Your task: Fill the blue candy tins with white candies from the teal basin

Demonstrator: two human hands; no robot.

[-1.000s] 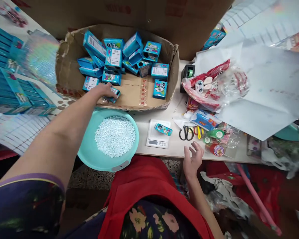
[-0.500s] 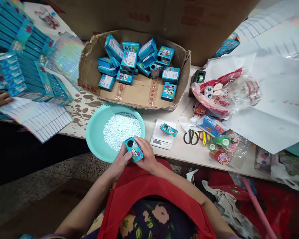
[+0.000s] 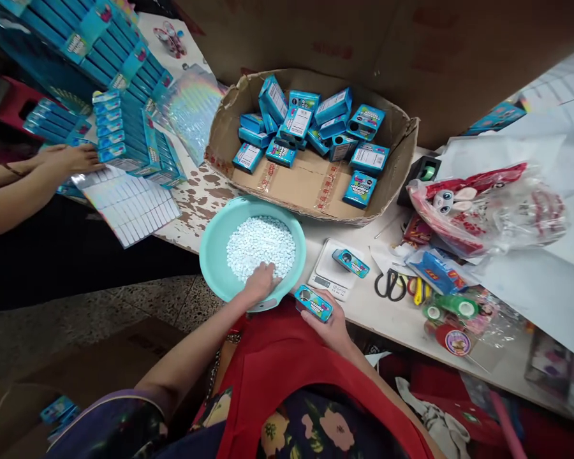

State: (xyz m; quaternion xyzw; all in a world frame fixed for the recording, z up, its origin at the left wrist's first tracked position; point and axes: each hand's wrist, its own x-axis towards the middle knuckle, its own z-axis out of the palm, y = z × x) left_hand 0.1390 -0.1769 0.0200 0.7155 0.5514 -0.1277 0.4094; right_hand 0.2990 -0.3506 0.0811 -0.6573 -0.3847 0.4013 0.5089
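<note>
My right hand (image 3: pixel 331 322) is closed around a small blue candy box (image 3: pixel 314 302), which has a round dark hole in its upper end. It is beside the kitchen scale (image 3: pixel 331 274), just past the table's front edge. My left hand (image 3: pixel 261 280) reaches into the turquoise bowl (image 3: pixel 210 255), its fingers bent into a heap of small white candies (image 3: pixel 258 242); the fingertips are partly hidden. Another blue box (image 3: pixel 351 262), also with a hole in its end, lies on the scale.
Behind the bowl stands a cut-down carton (image 3: pixel 296 194) with several blue boxes. Scissors (image 3: pixel 390 285), tape rolls (image 3: pixel 459 307) and a plastic bag (image 3: pixel 502 204) lie to the right. Another person's hands (image 3: pixel 74 158) rest near stacked blue packs (image 3: pixel 134 140) at left.
My left hand has left the candy box and gone down into the candies. My right hand now holds the box alone, closer to the scale. The view has shifted left.
</note>
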